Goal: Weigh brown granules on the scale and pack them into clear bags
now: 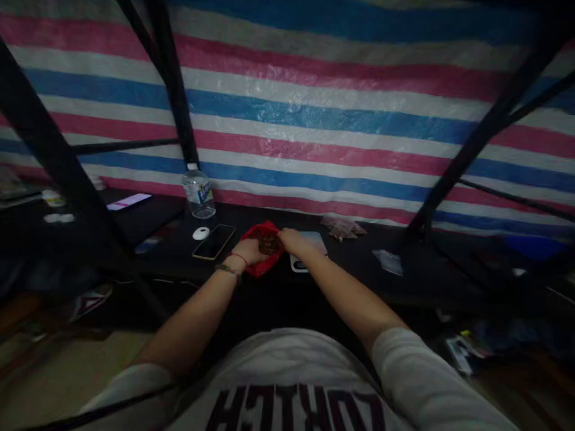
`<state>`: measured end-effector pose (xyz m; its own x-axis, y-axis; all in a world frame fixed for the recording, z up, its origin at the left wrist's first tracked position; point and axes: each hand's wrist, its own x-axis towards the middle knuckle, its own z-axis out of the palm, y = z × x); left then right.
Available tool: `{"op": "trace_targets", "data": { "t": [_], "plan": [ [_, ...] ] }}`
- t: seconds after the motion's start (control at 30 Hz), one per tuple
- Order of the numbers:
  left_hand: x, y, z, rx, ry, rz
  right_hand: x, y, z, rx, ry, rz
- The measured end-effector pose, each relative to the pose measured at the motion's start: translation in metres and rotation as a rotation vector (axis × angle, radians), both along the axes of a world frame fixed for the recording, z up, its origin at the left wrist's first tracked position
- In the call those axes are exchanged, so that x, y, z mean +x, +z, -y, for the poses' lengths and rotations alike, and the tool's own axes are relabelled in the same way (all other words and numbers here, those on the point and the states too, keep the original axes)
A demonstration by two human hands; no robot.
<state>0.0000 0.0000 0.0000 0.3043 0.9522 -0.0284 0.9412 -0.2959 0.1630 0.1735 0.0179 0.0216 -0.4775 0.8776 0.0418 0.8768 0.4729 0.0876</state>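
Observation:
A red plastic bag [259,268] lies with its mouth up on the black table, brown small pieces [269,243] showing inside. My left hand [251,251], with a red string and a beaded bracelet at the wrist, reaches over the bag's left rim; its fingertips are hidden among the pieces. On the other side, my right hand [291,240] pinches the bag's right rim. Just right of the bag, partly behind my right forearm, is a flat white device like a small kitchen scale [317,242]. Behind it rest several small clear packets [342,227] with brownish contents.
Left of the bag are a phone [214,242], a white rounded case [200,233] and a clear bottle [199,193]. A clear plastic bag [389,262] lies to the right. Dark metal posts [173,78] frame the table before a striped sheet [314,120].

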Motion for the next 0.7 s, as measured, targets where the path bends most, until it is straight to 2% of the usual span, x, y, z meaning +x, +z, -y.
{"op": "trace_targets", "data": {
  "t": [0.13, 0.23, 0.43, 0.7],
  "plan": [
    [0.002, -0.003, 0.003, -0.004, 0.005, 0.037, -0.006, 0.002, 0.0, -0.155, 0.147, -0.06],
    [0.001, -0.007, 0.003, 0.044, -0.002, 0.132, -0.011, 0.0, -0.004, -0.194, 0.233, -0.109],
    [-0.004, -0.016, -0.001, 0.109, 0.001, 0.262, -0.014, -0.018, -0.013, -0.226, 0.206, -0.236],
    [-0.011, -0.015, -0.013, 0.065, -0.014, 0.436, -0.014, -0.039, -0.02, -0.273, 0.124, -0.514]
  ]
}}
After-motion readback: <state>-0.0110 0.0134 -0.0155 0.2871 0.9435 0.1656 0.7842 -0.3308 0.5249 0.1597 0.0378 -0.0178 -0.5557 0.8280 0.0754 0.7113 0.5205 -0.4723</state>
